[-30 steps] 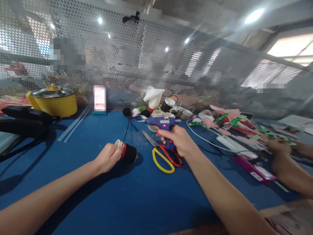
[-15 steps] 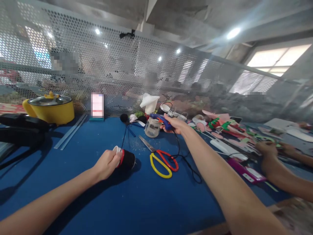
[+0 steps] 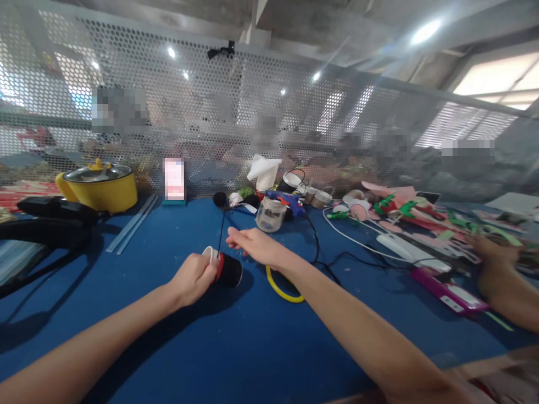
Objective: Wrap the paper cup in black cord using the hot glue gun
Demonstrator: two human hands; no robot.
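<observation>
My left hand is closed around a small paper cup tipped on its side, wrapped in black with a red band near its white rim. A thin black stick with a round dark end rises from the cup's mouth. My right hand hovers just right of the cup, fingers loosely apart and nothing visible in them. Behind it, a blue glue gun rests on a clear jar. Scissors with a yellow handle lie under my right forearm, mostly hidden.
A yellow pot and a lit phone stand at the back left, near clear strips. To the right are a purple power strip, cables, pink and green pieces, and another person's hand. A perforated metal screen runs behind.
My right hand has let go of the glue gun, now lying on the jar, and moved left and nearer, towards the cup. My left hand still holds the cup. The view has shifted slightly.
</observation>
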